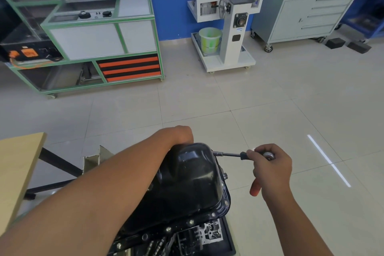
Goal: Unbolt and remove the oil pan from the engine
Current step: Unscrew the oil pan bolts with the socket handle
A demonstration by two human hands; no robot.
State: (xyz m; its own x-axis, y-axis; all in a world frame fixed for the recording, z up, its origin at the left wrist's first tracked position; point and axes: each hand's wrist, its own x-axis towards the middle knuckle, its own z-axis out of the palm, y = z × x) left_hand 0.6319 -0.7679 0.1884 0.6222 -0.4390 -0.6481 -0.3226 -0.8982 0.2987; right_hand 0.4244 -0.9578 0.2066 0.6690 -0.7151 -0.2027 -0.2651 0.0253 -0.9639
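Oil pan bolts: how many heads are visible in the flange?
7 bolt heads: five along the near edge, one at the near-right corner, one on the right side. Left and far edges are hidden.

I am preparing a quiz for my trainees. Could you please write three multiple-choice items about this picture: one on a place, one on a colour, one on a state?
1. Where does the left hand rest?
A. on the far end of the oil pan
B. on the wooden table
C. on the bucket

2. What colour is the oil pan?
A. silver
B. black
C. green

3. What is the right hand doing?
A. hanging open
B. pressing flat on the floor
C. gripping a ratchet tool

Answers:
1 A, the hand lies over the pan's far edge.
2 B, its glossy shell is black.
3 C, the fingers curl round the tool, whose tip reaches the pan's rim.
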